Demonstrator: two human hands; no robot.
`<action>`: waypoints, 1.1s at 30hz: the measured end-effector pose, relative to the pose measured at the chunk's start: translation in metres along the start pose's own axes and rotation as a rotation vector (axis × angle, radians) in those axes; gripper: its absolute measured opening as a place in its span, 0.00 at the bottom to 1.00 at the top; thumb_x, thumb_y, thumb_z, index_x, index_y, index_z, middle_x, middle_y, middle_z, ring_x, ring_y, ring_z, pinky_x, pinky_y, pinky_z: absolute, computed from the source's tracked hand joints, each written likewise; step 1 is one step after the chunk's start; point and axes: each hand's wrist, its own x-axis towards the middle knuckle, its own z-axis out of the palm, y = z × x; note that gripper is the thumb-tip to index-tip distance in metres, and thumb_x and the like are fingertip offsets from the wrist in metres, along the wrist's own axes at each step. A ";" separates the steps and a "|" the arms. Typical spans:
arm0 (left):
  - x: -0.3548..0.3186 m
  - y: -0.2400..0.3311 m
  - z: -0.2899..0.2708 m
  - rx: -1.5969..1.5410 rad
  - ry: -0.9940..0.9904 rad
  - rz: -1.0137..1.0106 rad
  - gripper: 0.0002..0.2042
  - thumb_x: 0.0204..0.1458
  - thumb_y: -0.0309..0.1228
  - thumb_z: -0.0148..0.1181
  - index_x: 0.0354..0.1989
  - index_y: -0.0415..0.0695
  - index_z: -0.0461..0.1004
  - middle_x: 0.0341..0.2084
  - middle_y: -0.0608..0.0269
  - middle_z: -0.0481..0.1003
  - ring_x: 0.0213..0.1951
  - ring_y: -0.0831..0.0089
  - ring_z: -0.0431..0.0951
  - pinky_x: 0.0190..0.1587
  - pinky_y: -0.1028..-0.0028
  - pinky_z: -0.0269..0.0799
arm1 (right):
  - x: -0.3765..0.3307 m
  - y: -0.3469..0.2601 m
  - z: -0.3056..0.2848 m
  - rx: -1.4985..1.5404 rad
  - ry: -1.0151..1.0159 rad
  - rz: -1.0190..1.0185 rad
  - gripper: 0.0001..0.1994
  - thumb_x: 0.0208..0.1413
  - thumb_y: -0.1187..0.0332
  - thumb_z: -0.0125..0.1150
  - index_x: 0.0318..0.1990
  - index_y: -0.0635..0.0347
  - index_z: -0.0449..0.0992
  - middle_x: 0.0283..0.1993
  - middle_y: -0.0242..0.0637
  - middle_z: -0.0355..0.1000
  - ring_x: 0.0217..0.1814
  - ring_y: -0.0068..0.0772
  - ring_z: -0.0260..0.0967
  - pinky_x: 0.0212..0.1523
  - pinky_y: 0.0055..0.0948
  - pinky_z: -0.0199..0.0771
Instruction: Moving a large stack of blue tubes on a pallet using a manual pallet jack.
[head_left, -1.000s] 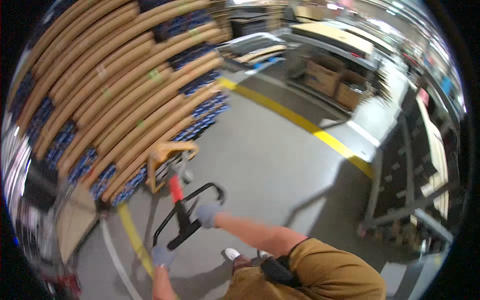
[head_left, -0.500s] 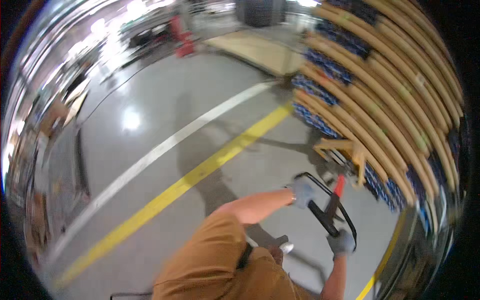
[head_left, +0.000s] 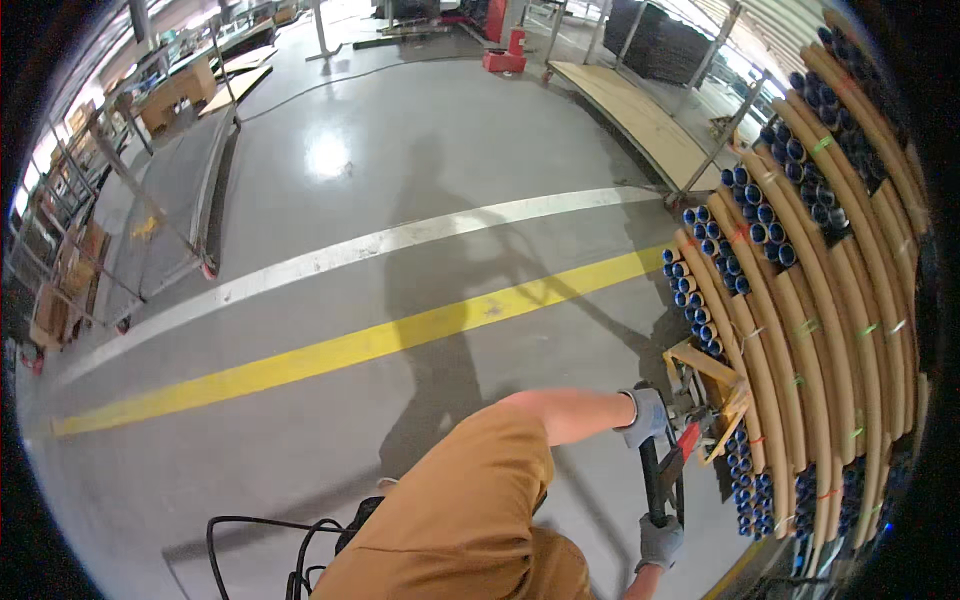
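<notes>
Grey polished warehouse floor (head_left: pixel 330 180) spreads out ahead, crossed by a white line (head_left: pixel 400 245) and a yellow line (head_left: pixel 400 340) running side by side. Wheeled metal racks (head_left: pixel 150 230) stand at the far left, with cardboard boxes beside them. A flat wooden board (head_left: pixel 640 120) lies at the top right, near a red machine (head_left: pixel 505 55).

Long brown cardboard tubes (head_left: pixel 800 330) with blue end caps are stacked in a big load along the right edge, bound with thin straps. In front of the load stands a pallet jack, its yellow body (head_left: pixel 715 385) low by the tube ends and its black handle (head_left: pixel 655 480) with a red lever rising toward the person.

Both hands wear grey gloves. The left hand (head_left: pixel 645 415) has its grip closed round the upper end of the handle loop, arm stretched out across the view. The right hand (head_left: pixel 658 540) has its grip closed round the lower end of the same handle. An ochre shirt fills the bottom centre, and black cables (head_left: pixel 260 540) hang at the lower left.
</notes>
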 end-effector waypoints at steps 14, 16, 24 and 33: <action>-0.007 -0.074 -0.019 -0.025 -0.109 0.024 0.14 0.35 0.43 0.56 0.33 0.57 0.76 0.25 0.57 0.76 0.30 0.57 0.76 0.35 0.62 0.70 | 0.044 -0.074 -0.039 0.086 -0.343 0.122 0.15 0.42 0.57 0.55 0.34 0.56 0.77 0.38 0.44 0.74 0.40 0.44 0.73 0.40 0.40 0.72; -0.010 -0.069 -0.020 -0.038 -0.044 -0.037 0.13 0.37 0.43 0.53 0.33 0.60 0.77 0.25 0.60 0.77 0.30 0.60 0.77 0.35 0.64 0.70 | 0.042 -0.074 -0.040 0.124 -0.340 0.077 0.18 0.39 0.54 0.55 0.34 0.56 0.77 0.34 0.45 0.75 0.38 0.43 0.74 0.39 0.38 0.72; -0.045 -0.108 -0.004 0.038 -0.084 0.003 0.15 0.38 0.46 0.52 0.34 0.60 0.78 0.25 0.60 0.77 0.30 0.61 0.77 0.35 0.65 0.70 | 0.030 -0.119 0.002 0.109 -0.265 0.104 0.12 0.41 0.61 0.52 0.31 0.53 0.78 0.32 0.41 0.75 0.36 0.42 0.74 0.34 0.39 0.73; -0.078 -0.144 0.015 0.018 -0.013 -0.036 0.16 0.31 0.42 0.62 0.34 0.57 0.78 0.27 0.57 0.77 0.33 0.59 0.76 0.38 0.65 0.71 | 0.020 -0.142 0.015 0.241 -0.307 -0.288 0.26 0.38 0.59 0.60 0.48 0.57 0.70 0.36 0.43 0.74 0.33 0.42 0.73 0.33 0.40 0.72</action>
